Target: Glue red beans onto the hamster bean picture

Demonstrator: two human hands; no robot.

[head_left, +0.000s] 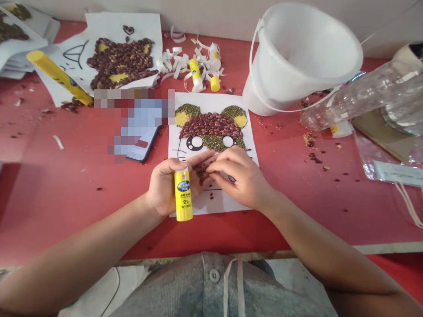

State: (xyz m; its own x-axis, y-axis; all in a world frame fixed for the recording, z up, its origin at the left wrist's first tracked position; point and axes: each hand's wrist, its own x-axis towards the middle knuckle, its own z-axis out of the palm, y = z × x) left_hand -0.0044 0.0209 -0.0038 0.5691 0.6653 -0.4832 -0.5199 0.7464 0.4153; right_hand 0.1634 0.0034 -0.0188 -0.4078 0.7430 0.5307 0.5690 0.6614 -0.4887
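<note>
My left hand (164,182) grips a yellow glue stick (183,196) under its thumb, the stick hanging upright in front of the palm. A small heap of dark red and greenish beans (200,171) shows at that hand's fingers. My right hand (243,178) has its thumb and fingertips drawn together right by this heap; what they pinch, if anything, is hidden. Beneath both hands lies a white sheet (178,207) with an animal-face drawing. Red beans (211,125) cover its forehead, green beans (213,143) its middle, and the ears are green with yellow grains.
A white bucket (274,57) stands at the back, with clear plastic bottles (363,94) to its right. A phone (142,143) lies left of the sheet. Behind are another bean picture (122,64), a large yellow tube (59,77), paper scraps (178,61) and glue sticks (195,75).
</note>
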